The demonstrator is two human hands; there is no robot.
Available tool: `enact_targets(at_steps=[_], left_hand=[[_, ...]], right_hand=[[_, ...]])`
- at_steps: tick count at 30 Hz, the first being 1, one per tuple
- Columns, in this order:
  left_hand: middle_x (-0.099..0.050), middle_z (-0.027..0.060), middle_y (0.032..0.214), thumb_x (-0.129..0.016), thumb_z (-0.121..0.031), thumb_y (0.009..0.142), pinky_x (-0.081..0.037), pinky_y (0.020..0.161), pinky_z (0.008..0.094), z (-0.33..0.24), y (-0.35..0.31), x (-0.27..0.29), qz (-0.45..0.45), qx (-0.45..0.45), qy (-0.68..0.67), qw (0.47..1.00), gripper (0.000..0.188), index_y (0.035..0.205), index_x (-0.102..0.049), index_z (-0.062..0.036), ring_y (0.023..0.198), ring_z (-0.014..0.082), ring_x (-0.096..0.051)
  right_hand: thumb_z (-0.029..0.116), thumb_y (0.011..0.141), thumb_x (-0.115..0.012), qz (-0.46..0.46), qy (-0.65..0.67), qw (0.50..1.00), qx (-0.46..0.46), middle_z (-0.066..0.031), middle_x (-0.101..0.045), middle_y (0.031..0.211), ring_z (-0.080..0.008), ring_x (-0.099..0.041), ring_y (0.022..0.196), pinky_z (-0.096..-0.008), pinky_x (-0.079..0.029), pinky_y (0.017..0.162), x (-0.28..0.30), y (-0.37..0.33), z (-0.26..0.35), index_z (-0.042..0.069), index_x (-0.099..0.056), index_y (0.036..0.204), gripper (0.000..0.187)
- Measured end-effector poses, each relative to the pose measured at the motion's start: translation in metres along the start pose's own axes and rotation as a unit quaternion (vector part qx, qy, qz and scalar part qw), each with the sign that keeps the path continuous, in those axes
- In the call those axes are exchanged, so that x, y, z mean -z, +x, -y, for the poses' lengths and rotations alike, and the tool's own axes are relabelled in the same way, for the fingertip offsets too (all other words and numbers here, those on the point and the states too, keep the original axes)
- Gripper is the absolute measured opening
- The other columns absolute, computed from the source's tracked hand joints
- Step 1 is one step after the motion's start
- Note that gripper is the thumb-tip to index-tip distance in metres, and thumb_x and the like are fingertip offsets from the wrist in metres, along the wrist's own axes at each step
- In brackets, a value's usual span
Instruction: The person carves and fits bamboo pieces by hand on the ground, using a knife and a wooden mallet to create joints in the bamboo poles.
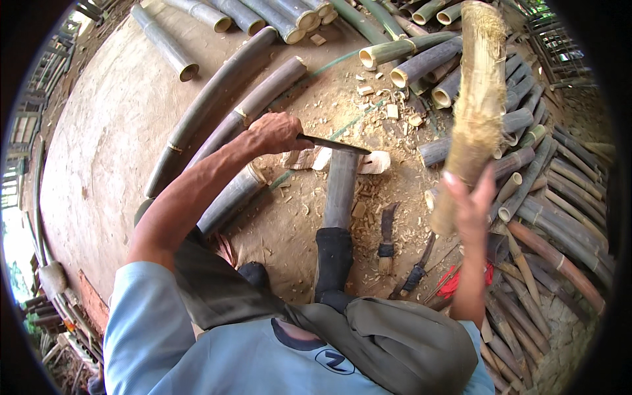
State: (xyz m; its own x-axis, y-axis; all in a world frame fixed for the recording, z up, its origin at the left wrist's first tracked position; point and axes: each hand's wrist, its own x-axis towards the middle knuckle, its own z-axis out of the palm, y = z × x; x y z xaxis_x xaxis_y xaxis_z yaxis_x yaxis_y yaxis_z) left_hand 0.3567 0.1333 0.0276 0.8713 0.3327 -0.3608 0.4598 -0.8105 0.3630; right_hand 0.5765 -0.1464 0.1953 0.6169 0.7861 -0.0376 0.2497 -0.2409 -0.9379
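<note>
My left hand (275, 133) is closed around the handle of a long knife (334, 144), whose dark blade points right. The blade lies across the far end of a grey bamboo section (341, 187). Pale wood (375, 162) shows beside that end. The bamboo's near end meets my foot in a black boot (334, 257). On the right, my right hand (473, 201), blurred, grips the narrow lower part of a thick wooden mallet (477, 99). The mallet is raised, its wide head frayed and fibrous.
A second knife (387, 240) and another dark-handled tool (417, 273) lie near my foot beside red cloth (451, 282). Stacked bamboo (566, 217) crowds the right. Bamboo lengths (217, 108) lie to the left and at the back (164, 43). Wood chips (392, 112) litter the ground.
</note>
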Motion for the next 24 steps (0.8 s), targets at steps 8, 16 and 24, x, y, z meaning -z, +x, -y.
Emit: enact_targets(at_steps=[8, 16, 24], left_hand=[[-0.065, 0.0182, 0.065, -0.065, -0.062, 0.086, -0.052, 0.058, 0.0471, -0.003, 0.008, 0.001, -0.002, -0.008, -0.005, 1.0, 0.059, 0.08, -0.074, -0.0041, 0.062, 0.0362, -0.067], [-0.067, 0.0175, 0.068, -0.068, -0.06, 0.086, -0.053, 0.06, 0.0461, -0.015, 0.011, 0.008, 0.011, -0.027, -0.008, 1.0, 0.056, 0.08, -0.073, -0.0048, 0.064, 0.0352, -0.068], [-0.067, 0.019, 0.068, -0.067, -0.063, 0.086, -0.052, 0.06, 0.047, 0.005, 0.009, -0.002, 0.026, -0.018, -0.008, 0.999, 0.061, 0.08, -0.073, -0.0025, 0.065, 0.0352, -0.068]], right_hand=[[0.029, 0.073, -0.081, 0.234, -0.257, 0.923, -0.163, -0.02, -0.06, 0.116, -0.0261, -0.066, 0.092, -0.0387, -0.06, 0.084, 0.001, 0.072, 0.03, -0.003, -0.043, 0.136, 0.08], [0.024, 0.083, -0.075, -0.042, -0.243, 0.962, 0.117, -0.0196, -0.06, 0.112, -0.022, -0.066, 0.088, -0.0339, -0.059, 0.072, -0.025, 0.048, 0.01, -0.004, -0.041, 0.136, 0.069], [0.026, 0.074, -0.08, 0.164, -0.214, 0.959, 0.084, -0.0184, -0.064, 0.107, -0.0238, -0.067, 0.083, -0.0375, -0.061, 0.075, -0.004, 0.111, 0.114, -0.004, -0.049, 0.126, 0.067]])
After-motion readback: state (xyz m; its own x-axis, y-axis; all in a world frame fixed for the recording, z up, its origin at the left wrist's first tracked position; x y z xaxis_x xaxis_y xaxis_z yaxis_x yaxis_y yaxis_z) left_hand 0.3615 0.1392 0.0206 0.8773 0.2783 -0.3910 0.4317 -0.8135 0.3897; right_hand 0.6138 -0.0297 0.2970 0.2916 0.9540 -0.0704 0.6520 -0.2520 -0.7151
